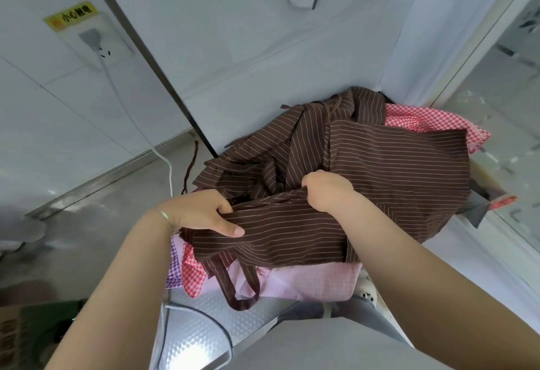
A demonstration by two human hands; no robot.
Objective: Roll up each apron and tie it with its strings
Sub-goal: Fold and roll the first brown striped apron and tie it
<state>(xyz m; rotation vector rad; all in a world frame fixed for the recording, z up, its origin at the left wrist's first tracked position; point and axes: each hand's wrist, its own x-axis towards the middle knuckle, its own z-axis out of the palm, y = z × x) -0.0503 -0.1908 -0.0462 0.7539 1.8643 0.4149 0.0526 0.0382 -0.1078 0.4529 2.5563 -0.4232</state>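
Brown striped apron (365,171) lies heaped on the checked aprons (309,282). Nearest me, I see my left hand (201,212) pinching its front fold; just beyond, my right hand (327,191) grips the same fold, which runs left to right between them.

Bright even daylight, soft focus, wide-angle distortion

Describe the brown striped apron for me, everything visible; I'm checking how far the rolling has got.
The brown striped apron looks like thin woven cloth, dark brown with fine pale stripes. It lies crumpled and unrolled on top of a pile of checked aprons. The left hand and right hand both grip its bunched near edge. A strap loop hangs off the front; one string trails at the left. Nothing is tied yet.
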